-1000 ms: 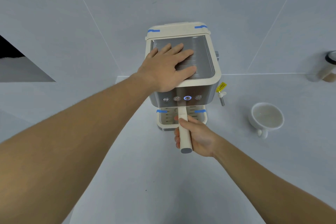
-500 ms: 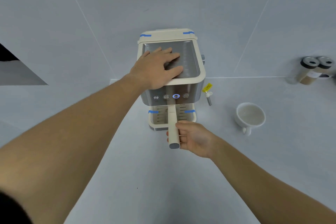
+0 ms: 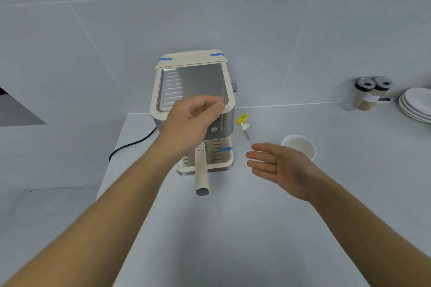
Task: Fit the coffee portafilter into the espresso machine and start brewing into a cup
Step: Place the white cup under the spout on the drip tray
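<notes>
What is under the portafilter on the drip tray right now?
Only the slotted drip tray shows beneath the portafilter handle; no cup stands there. The white cup sits to the right on the counter. The left hand covers the portafilter's head.

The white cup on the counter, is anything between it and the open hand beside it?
Nothing visible: the open right hand hovers just left of the white ceramic cup, empty, with only bare grey counter around them.

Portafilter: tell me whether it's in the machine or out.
In: its handle juts from the machine front, neither hand holding it.
</notes>
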